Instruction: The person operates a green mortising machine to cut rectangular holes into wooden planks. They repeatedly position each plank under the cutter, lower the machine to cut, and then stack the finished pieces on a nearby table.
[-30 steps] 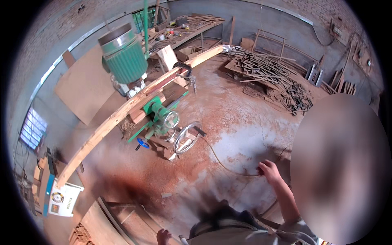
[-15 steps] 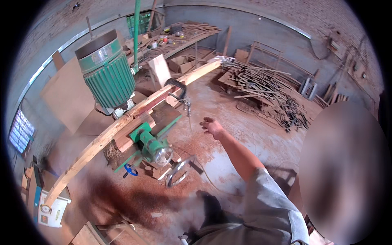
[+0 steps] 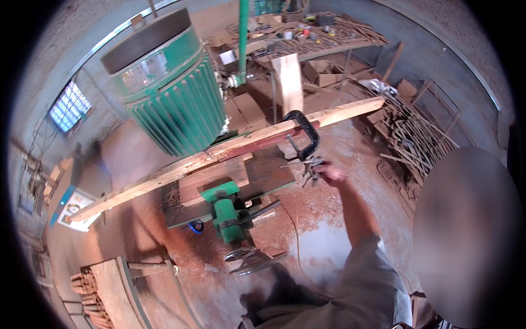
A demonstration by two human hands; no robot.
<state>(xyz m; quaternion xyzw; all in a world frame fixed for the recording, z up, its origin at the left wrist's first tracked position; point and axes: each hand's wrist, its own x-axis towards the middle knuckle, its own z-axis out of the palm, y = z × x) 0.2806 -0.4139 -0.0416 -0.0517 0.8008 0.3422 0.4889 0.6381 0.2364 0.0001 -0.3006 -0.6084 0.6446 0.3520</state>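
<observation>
My right hand [image 3: 331,174] reaches in from the lower right, its fingers closed around a small silver air blow gun [image 3: 310,166] just below a clamp. The gun's thin nozzle points left; finger detail is partly blurred. A black C-clamp [image 3: 308,134] grips a long pale wooden beam [image 3: 263,134] and a reddish strip under it. Against the beam's near side rests a wooden block [image 3: 213,180], pressed by a green clamping fixture [image 3: 226,216] with chrome handwheels [image 3: 257,264]. Behind the beam stands a large green ribbed motor [image 3: 178,104]. My left hand is out of view.
A thin hose [image 3: 298,236] trails over the dusty floor. Wood strips lie heaped [image 3: 422,134] at the right. A cluttered workbench [image 3: 329,52] stands at the back. Stacked boards [image 3: 118,290] are lower left; a white-fronted cabinet [image 3: 76,211] is far left. A blurred oval covers the right side.
My right hand, empty with fingers spread before, has come up to the air gun and closed on it. The gun now lies more level. The view has swung left and nearer the motor.
</observation>
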